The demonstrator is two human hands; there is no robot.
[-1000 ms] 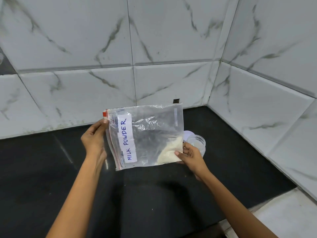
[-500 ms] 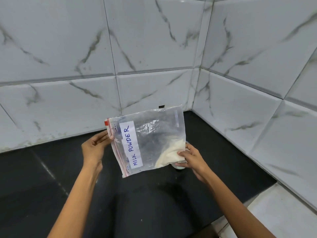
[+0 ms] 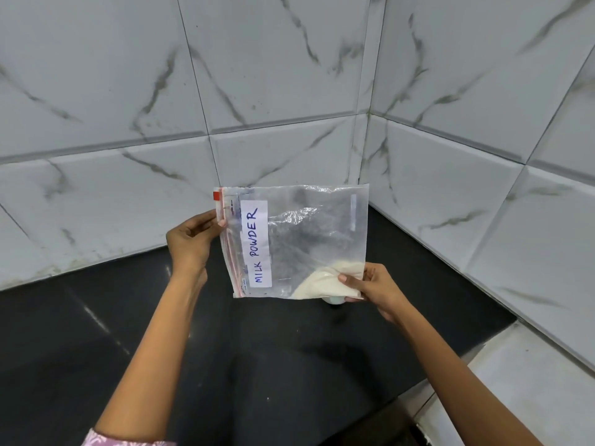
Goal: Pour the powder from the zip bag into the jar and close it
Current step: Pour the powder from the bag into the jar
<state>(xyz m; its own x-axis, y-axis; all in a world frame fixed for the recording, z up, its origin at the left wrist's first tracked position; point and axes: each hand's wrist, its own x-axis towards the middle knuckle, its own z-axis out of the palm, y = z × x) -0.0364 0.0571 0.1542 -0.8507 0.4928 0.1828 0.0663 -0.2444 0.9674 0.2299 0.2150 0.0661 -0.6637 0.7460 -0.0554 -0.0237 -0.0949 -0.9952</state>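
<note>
A clear zip bag (image 3: 309,233) with a white label reading MILK POWDER is held up sideways above the black counter, its red zip edge facing left. My left hand (image 3: 191,244) pinches that zip edge. My right hand (image 3: 375,286) grips the bag's lower right corner, where the cream-coloured powder (image 3: 322,280) has gathered. The jar (image 3: 335,300) stands behind the bag; only a sliver of its pale base shows under the bag's bottom edge.
The black counter (image 3: 225,349) sits in a corner of white marble-look wall tiles (image 3: 273,91). A light tiled ledge (image 3: 528,381) lies at the right front, past the counter's edge.
The bag has turned a little more upright and shifted right in front of the jar, which was visible beside my right hand a second ago. Both hands keep their hold.
</note>
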